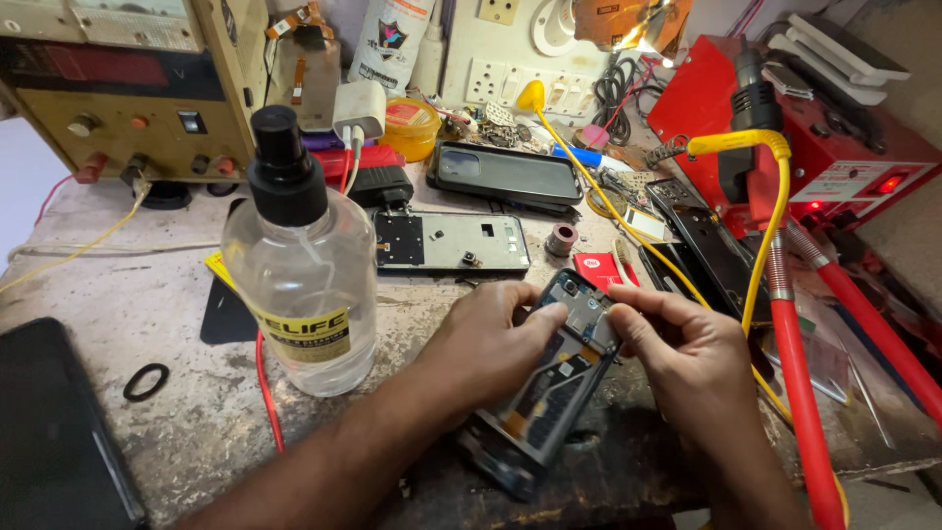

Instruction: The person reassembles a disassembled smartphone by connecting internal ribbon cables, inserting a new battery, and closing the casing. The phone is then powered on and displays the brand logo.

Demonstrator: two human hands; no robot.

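Note:
An opened smartphone (549, 388) with its back cover off lies tilted on the worn workbench (177, 393), its circuit board and camera end facing up. My left hand (486, 344) grips the phone's left side, thumb pressed on the upper board. My right hand (687, 358) holds the right side, its thumb and fingertips pinched at the top corner of the board. Both hands touch the phone at once.
A clear spray bottle (302, 265) with a black nozzle stands left of my hands. A phone frame (451, 241) and a dark phone (508, 174) lie behind. A red station (834, 147) with red hoses (795, 373) and a yellow cable (760, 255) crowds the right. A power supply (128, 88) sits back left.

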